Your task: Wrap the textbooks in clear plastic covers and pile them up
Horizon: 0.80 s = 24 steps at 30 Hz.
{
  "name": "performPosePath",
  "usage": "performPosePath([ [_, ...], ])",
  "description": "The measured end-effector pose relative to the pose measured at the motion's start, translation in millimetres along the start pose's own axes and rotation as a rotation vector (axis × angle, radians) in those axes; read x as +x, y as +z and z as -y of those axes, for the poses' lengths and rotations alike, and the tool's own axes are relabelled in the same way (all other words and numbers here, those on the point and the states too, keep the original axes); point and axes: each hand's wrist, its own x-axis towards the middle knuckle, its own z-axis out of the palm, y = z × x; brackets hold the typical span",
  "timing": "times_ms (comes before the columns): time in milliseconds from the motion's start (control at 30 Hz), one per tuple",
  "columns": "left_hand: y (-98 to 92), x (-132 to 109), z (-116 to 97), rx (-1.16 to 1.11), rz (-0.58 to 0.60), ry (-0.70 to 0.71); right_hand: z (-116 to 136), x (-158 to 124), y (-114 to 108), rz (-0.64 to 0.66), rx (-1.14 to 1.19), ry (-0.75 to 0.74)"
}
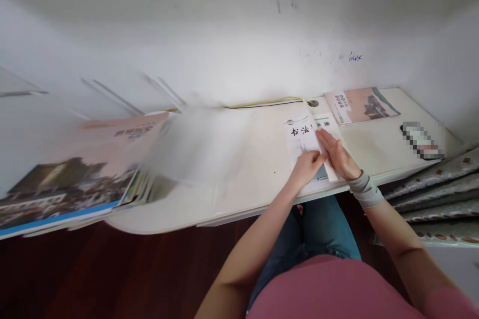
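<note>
A white booklet with large black Chinese characters (299, 130) lies in front of me near the table's front edge. A pale upright strip or folded edge (332, 173) runs along its right side, and a printed white sheet with small dark squares (322, 122) shows beyond it. My left hand (309, 165) rests on the booklet's lower part, fingers curled and pinched together at the strip; what they pinch is hidden. Against the strip's right side lies my right hand (339, 157), fingers straight and flat. A grey band circles the right wrist.
On the left, a stack of books (86, 169) overhangs the white table (258, 159), beside a blurred translucent sheet (194, 144). A pinkish book (366, 105) and a pixelated phone (422, 140) lie on the right. A yellow cable (262, 102) follows the wall; patterned fabric (441, 194) hangs at right.
</note>
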Motion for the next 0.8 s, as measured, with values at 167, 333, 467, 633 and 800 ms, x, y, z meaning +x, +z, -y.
performPosePath([
  [167,5.7,1,22,-0.244,-0.040,-0.109,-2,-8,0,-0.151,-0.128,-0.031],
  [333,17.1,5,28,-0.375,-0.121,-0.141,19,-18,-14,-0.260,-0.349,-0.129],
  [467,17.6,8,27,-0.393,-0.177,-0.148,36,-27,-15,-0.301,-0.651,-0.207],
  [633,-13.6,-1,33,0.032,-0.192,-0.122,37,-22,4,-0.115,-0.991,-0.241],
  [800,-65.5,-23,61,0.730,-0.279,-0.024,11,9,36,0.240,-1.118,-0.180],
])
